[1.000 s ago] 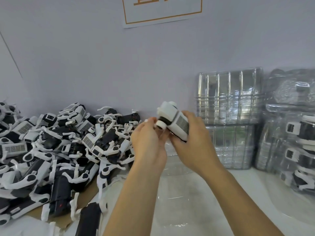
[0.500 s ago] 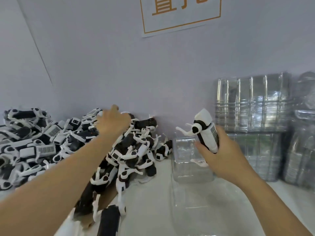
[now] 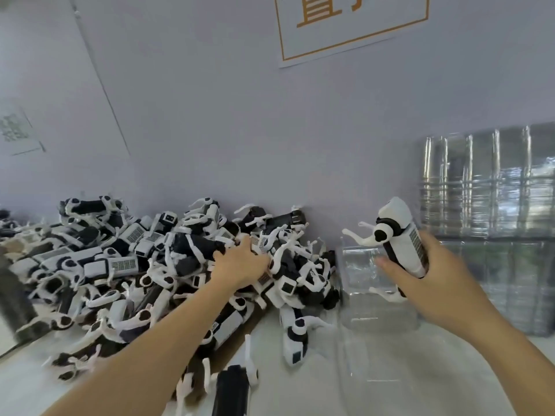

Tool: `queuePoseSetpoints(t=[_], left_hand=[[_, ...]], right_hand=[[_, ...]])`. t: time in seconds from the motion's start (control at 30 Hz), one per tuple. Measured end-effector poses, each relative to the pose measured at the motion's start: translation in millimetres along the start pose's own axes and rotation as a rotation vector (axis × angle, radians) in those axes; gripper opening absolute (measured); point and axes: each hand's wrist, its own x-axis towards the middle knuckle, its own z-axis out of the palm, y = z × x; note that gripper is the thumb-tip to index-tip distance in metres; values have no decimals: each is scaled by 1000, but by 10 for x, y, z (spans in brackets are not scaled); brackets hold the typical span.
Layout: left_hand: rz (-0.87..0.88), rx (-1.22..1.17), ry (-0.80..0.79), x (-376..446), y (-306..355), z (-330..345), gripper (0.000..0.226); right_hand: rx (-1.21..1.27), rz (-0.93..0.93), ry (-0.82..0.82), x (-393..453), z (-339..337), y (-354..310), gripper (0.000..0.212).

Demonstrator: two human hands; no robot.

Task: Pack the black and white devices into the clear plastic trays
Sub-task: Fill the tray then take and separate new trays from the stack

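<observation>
- since half a second ago, left hand [image 3: 240,265] has sunk deeper into the pile of devices [image 3: 144,265] on the worktop [image 3: 300,385]; fingers buried, grip unclear.
- right hand [image 3: 429,274] grips one device [image 3: 399,235] upright over the clear tray [image 3: 369,280].

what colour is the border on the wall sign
Orange, a thin line round the white wall sign; head view.

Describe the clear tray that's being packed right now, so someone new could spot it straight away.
Find the tall stack of clear trays against the wall on the right. Just left of it, on the white table, an open clear tray stands alone beside the pile of devices. Unlike the stacked ones, it is single, and the right hand holds a black and white device upright over it.
</observation>
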Motion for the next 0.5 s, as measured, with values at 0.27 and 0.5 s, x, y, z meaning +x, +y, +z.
queuePoseSetpoints(t=[0.27,0.5], left_hand=[[-124,264,488,181,-310,-634,70],[-168,-78,219,168,-565,-403,65]], right_hand=[[44,-15,16,-12,-51,-18,15],[64,-6,12,-9,-83,-4,14]])
